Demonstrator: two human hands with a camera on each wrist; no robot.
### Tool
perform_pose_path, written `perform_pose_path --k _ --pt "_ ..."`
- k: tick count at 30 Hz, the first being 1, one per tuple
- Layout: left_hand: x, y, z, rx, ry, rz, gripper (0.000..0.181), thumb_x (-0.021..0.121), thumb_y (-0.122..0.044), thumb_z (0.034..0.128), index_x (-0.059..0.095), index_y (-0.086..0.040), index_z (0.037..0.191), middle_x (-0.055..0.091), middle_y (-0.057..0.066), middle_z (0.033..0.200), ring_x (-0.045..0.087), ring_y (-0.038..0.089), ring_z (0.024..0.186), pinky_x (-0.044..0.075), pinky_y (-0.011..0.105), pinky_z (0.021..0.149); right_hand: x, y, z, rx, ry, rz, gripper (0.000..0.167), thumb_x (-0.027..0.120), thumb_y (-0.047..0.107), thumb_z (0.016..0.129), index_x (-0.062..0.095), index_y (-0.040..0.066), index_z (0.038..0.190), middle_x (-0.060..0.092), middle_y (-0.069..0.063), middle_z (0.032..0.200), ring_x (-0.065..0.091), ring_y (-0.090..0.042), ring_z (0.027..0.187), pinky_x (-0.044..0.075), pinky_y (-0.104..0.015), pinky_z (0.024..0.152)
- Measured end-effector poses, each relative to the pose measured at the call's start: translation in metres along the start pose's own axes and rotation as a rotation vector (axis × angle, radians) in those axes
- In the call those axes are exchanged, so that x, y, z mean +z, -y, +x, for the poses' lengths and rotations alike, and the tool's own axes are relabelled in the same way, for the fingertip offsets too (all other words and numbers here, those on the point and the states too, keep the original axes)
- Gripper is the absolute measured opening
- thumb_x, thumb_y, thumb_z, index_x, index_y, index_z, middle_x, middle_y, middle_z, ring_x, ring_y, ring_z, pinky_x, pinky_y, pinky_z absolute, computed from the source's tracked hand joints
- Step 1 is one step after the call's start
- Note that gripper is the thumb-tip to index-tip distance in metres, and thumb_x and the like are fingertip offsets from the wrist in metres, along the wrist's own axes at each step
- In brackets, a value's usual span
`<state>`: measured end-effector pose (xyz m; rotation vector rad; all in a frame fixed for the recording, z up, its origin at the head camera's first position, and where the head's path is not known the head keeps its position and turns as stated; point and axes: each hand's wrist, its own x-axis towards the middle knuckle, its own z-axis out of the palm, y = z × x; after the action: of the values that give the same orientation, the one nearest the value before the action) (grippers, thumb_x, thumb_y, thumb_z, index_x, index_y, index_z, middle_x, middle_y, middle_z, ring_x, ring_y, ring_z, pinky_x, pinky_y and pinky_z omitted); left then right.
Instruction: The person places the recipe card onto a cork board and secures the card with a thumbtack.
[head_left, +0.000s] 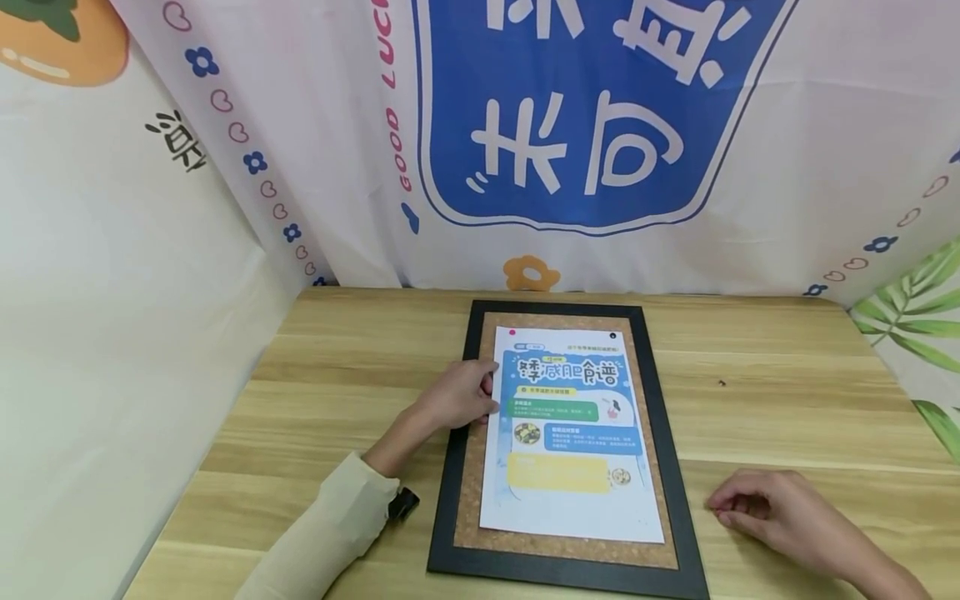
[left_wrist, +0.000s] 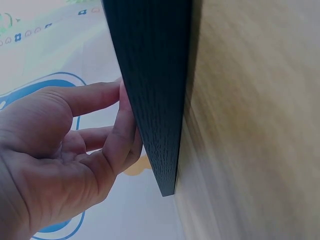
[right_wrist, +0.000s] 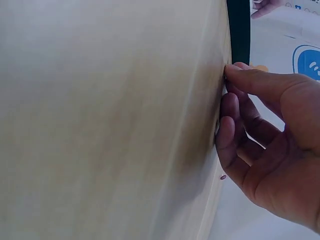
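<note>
A printed sheet of paper (head_left: pixel 570 512) with blue, green and yellow blocks lies on a framed cork board (head_left: pixel 468 508). A pink pushpin (head_left: pixel 512 332) sits at the sheet's top left corner and a black pushpin (head_left: pixel 612 336) at its top right. My left hand (head_left: pixel 461 393) reaches over the board's black frame (left_wrist: pixel 152 75), its fingertips touching the paper's left edge. To the right of the board, my right hand (head_left: pixel 780 517) rests low at the table, thumb and index tips close together. Whether something small is between them is hidden.
A small dark pin (head_left: pixel 722 383) lies on the wooden table (head_left: pixel 787 350), right of the board and beyond my right hand. Printed cloth (head_left: pixel 360 208) hangs behind the table's far edge. A black clip-like piece (head_left: pixel 403 504) sits by my left sleeve.
</note>
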<state>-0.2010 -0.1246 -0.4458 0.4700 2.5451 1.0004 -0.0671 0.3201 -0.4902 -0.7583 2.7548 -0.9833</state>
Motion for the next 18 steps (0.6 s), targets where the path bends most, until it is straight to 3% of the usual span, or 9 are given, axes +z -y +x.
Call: perform_pose_path --k 5,12,18 --pt "-0.002 -0.001 -0.001 0.006 0.002 0.011 0.015 0.075 0.003 0.096 0.064 0.0 0.106 0.061 0.01 0.09 0.067 0.014 0.064 0.053 0.021 0.054 -0.005 0.003 0.005 0.011 0.046 0.03 0.022 0.084 0.005 0.09 0.079 0.025 0.098 0.074 0.018 0.091 0.059 0.009 0.077 0.052 -0.02 0.059" --pt "-0.002 -0.001 0.0 0.005 -0.002 0.016 0.014 0.076 0.004 0.0955 0.064 0.001 0.102 0.06 0.01 0.088 0.066 0.013 0.063 0.05 0.02 0.053 -0.006 0.013 0.019 -0.063 -0.03 0.02 0.026 0.084 0.004 0.089 0.078 0.028 0.098 0.076 0.016 0.093 0.063 0.008 0.081 0.056 -0.02 0.064" --pt "-0.002 -0.002 0.0 0.022 -0.005 0.016 0.014 0.076 0.005 0.0948 0.063 0.001 0.098 0.061 0.01 0.086 0.066 0.013 0.062 0.049 0.02 0.053 -0.007 0.029 0.036 -0.036 -0.011 0.067 0.018 0.082 0.011 0.094 0.08 0.028 0.101 0.076 0.015 0.094 0.064 0.005 0.082 0.057 -0.021 0.065"
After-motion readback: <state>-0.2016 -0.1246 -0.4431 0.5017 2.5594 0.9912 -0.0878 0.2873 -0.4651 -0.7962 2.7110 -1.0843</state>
